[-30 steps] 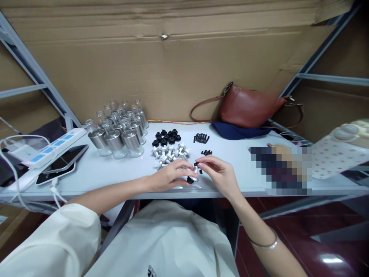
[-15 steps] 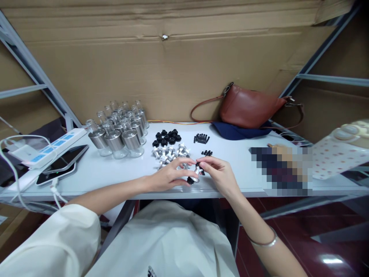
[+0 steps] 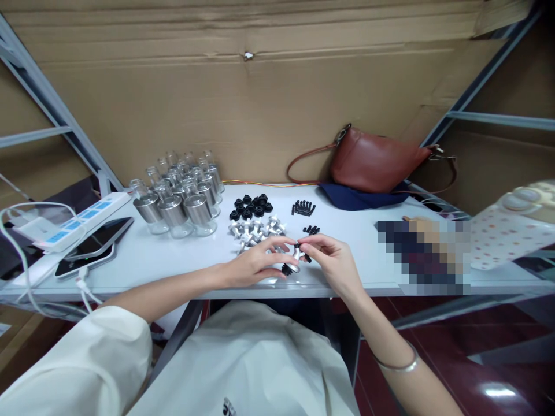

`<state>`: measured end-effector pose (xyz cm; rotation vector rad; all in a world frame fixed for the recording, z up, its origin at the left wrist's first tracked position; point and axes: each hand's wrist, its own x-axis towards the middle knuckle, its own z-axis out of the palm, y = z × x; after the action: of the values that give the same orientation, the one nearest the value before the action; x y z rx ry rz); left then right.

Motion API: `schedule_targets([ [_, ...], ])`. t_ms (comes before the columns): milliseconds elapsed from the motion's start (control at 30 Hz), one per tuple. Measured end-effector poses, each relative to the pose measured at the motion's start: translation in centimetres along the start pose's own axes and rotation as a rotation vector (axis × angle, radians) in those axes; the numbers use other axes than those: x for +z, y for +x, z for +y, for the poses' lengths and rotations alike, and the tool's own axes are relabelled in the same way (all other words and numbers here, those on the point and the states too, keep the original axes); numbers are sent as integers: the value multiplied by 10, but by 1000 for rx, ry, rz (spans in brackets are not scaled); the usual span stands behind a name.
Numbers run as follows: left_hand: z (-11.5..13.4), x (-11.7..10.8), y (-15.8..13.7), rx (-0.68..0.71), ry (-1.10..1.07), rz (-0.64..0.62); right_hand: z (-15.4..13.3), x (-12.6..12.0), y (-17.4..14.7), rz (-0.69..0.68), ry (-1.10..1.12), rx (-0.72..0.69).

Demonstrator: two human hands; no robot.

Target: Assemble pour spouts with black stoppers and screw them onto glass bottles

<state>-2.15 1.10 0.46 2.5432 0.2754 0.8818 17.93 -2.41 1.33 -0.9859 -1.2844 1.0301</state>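
Observation:
My left hand is closed on a silver bottle pourer with a black ribbed stopper at its lower end. My right hand pinches at the black tip on the pourer's upper end; its fingers partly hide that spot. A small black piece shows beside the pourer under my right fingers. Behind my left hand lie several silver pourer parts, with a group of black stoppers farther back. Small black caps and short black tubes lie beyond my right hand.
Several glass bottles with metal sleeves stand at the back left. Farther left are a power strip and a phone. A brown bag rests on a dark blue cloth at the back right. The table's front edge is close.
The right fingers have shifted slightly at the pourer's upper end, and the small black piece beneath them has moved a little to the right. The left hand stays nearly still.

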Motion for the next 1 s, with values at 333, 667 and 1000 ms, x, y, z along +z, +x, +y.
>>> schedule_targets([
  [333, -2, -1, -1, -9, 58, 5, -13, -13, -2, -148, -159, 98],
  [667, -2, -1, 0, -40, 35, -26, -11, -14, 0, -167, -168, 15],
  [1000, -5, 0, -3, -32, 122, -1, -9, -10, -5, -161, -217, -8],
])
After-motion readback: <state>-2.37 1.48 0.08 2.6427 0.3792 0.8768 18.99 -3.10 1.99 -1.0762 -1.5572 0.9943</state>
